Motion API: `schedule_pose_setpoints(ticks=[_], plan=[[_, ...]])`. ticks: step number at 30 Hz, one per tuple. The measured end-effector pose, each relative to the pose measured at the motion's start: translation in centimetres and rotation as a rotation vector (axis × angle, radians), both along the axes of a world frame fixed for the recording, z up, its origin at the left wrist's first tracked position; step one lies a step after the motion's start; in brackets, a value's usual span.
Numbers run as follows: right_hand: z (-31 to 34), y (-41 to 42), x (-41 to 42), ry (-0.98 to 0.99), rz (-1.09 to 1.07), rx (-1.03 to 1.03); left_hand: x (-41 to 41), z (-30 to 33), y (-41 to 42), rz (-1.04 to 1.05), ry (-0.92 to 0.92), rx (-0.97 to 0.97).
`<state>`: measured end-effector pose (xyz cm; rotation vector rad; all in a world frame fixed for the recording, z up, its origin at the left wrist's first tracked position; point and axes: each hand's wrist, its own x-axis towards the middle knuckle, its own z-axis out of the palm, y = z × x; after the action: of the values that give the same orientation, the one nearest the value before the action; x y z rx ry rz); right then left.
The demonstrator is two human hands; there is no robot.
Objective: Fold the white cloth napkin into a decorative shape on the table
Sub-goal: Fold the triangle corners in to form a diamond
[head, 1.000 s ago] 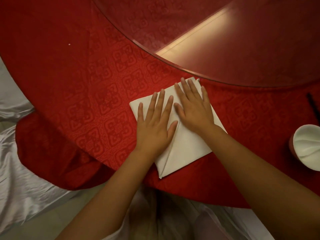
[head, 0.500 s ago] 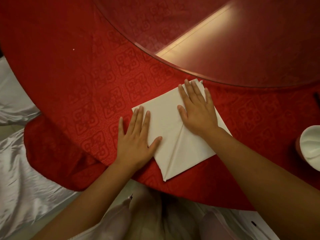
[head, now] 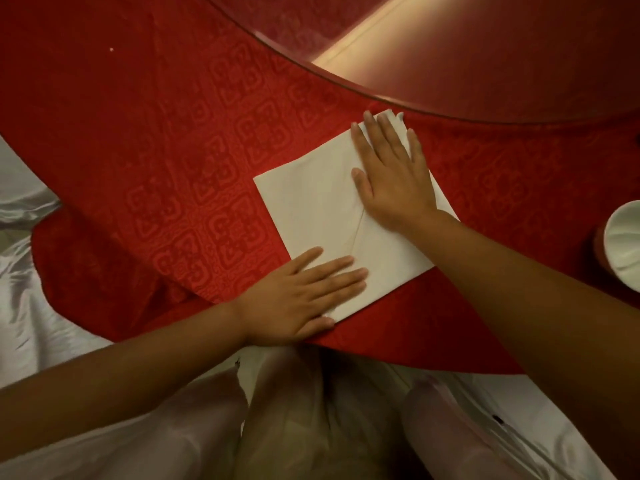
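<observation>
The white cloth napkin (head: 311,199) lies folded into a flat diamond-like shape on the red patterned tablecloth (head: 173,150), with a crease running down its middle toward the near corner. My right hand (head: 391,174) lies flat, fingers spread, on the napkin's far right part. Flat on the near corner rests my left hand (head: 301,296), its fingers pointing right across the cloth. Neither hand grips the fabric; both press on it.
A round glass turntable (head: 485,57) covers the table's far side, its rim just beyond the napkin's far tip. A white bowl (head: 623,244) sits at the right edge. The table's near edge curves below the napkin; silvery chair covers (head: 24,306) lie at the left.
My left hand slid off the napkin's left half, down to its near corner, and turned its fingers rightward. The right hand stayed pressing the far right part.
</observation>
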<state>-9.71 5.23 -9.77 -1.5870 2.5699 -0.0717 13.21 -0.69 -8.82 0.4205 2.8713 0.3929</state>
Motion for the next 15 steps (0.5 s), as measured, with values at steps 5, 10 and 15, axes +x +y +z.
schedule_pose_setpoints(ticks=[5,10,15], plan=[[-0.1,-0.1,0.1,0.002,0.009,0.000,3.1,0.4,1.6,-0.028,-0.018,0.034],[0.0,-0.1,-0.1,0.003,0.002,-0.005,4.5,1.5,2.1,-0.057,-0.039,0.025],[0.0,0.0,0.1,0.003,0.002,-0.015,-0.6,2.1,-0.2,0.414,0.155,0.152]])
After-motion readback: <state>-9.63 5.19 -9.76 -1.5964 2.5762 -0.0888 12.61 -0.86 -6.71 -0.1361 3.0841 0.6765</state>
